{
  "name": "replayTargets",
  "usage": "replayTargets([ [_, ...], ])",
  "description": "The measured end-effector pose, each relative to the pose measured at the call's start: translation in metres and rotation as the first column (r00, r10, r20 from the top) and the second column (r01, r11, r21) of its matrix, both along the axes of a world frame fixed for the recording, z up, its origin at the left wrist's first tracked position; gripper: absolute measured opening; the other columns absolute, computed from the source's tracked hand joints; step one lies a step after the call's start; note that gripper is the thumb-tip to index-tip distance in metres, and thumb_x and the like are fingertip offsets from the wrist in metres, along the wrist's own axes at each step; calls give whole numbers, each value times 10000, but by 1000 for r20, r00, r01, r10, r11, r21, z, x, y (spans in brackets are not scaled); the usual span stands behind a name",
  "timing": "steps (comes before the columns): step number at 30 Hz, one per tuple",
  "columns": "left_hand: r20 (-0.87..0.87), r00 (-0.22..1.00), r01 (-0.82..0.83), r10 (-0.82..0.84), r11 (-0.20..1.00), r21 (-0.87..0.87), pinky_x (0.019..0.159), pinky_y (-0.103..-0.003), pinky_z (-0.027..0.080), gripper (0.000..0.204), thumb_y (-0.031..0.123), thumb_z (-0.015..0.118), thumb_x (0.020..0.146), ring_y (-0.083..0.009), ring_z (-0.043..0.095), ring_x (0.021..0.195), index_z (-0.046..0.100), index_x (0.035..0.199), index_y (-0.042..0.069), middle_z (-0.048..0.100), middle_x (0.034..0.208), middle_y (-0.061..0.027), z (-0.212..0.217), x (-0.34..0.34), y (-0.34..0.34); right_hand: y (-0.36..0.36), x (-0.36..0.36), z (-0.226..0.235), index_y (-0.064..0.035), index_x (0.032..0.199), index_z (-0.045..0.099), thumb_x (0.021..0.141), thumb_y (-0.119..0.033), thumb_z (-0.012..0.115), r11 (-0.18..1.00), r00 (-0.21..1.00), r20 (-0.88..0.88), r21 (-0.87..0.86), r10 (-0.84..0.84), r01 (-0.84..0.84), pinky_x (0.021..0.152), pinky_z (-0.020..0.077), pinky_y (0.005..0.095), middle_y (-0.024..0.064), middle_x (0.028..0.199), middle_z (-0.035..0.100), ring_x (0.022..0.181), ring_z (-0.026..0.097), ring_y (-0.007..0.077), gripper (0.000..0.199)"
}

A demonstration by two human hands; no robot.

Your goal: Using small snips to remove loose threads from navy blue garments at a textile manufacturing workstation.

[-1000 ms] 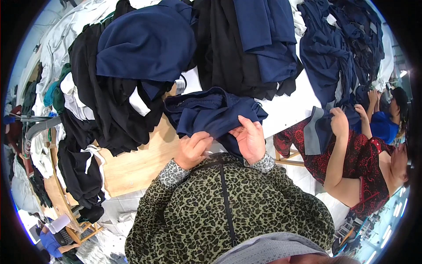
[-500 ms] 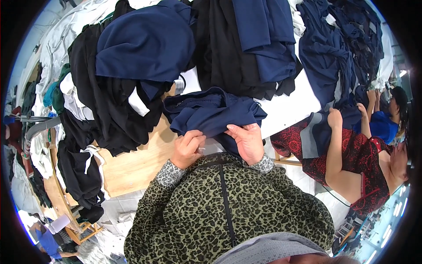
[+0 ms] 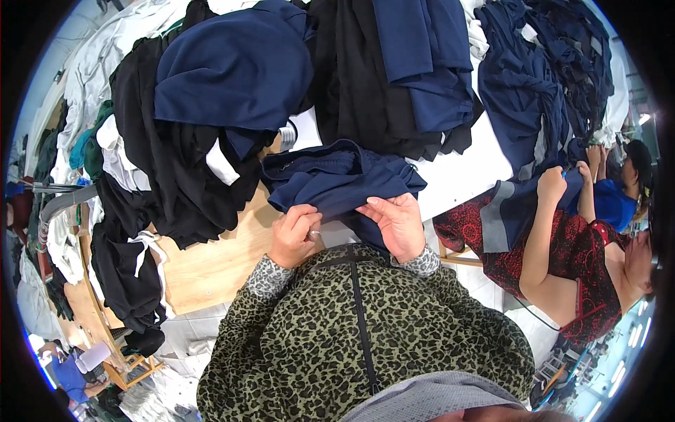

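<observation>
Here I have both hands on the crumpled navy blue fabric garment (image 3: 337, 179), which lies on the pale wooden bench (image 3: 211, 260) just ahead of my chest. My left hand (image 3: 295, 235) pinches its near edge; my right hand (image 3: 397, 225) grips beside it, long axis running left-right.

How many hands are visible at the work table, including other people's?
3 clearly: the wearer's left hand and right hand on the navy garment, and a co-worker's hand at right. Another further back may be partly hidden.
</observation>
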State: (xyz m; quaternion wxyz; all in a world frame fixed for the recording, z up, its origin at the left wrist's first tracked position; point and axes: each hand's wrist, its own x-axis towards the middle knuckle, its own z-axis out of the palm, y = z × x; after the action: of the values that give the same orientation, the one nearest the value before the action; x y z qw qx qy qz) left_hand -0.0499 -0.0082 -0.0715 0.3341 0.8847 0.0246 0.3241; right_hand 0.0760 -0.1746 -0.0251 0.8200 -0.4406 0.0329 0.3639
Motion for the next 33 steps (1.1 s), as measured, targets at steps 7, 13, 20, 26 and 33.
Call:
replayTargets([
  [7,-270,957,-248,103,770,-588,490,-242,444,93,61,643,771,-117,590,522,602,818,-8,612,672,-78,18,66,33,4,36,-41,49,1142,551,811,-145,667,902,850,409,-401,331,-159,845,454,294,114,1041,628,951,596,200,401],
  [13,-418,908,-290,18,748,-597,483,-232,447,216,88,643,790,-104,543,475,639,981,-12,628,785,-75,-1,91,79,4,36,-58,-81,906,680,719,-222,717,623,188,642,-767,744,152,896,323,413,28,867,642,970,535,207,237],
  [20,-451,785,169,-424,847,-503,640,-219,428,284,130,736,707,-82,499,696,650,958,29,583,1061,-31,24,49,91,-5,51,-46,-4,860,657,778,-129,682,736,434,663,-677,610,-1,683,470,301,111,782,636,742,605,238,152],
  [26,-455,692,-113,-561,538,-835,500,-191,374,123,117,645,830,-36,454,563,574,854,19,528,714,28,14,40,86,-21,69,-23,-18,867,633,900,-164,578,879,868,237,-322,435,-352,673,428,191,-33,789,626,718,534,20,160],
  [33,-305,794,-109,-526,370,-923,447,-154,277,135,205,614,876,17,343,524,582,841,79,444,665,99,22,32,72,-38,78,-17,-22,859,634,897,-151,580,939,929,225,-251,294,-236,684,430,189,-23,799,629,715,550,37,145],
])
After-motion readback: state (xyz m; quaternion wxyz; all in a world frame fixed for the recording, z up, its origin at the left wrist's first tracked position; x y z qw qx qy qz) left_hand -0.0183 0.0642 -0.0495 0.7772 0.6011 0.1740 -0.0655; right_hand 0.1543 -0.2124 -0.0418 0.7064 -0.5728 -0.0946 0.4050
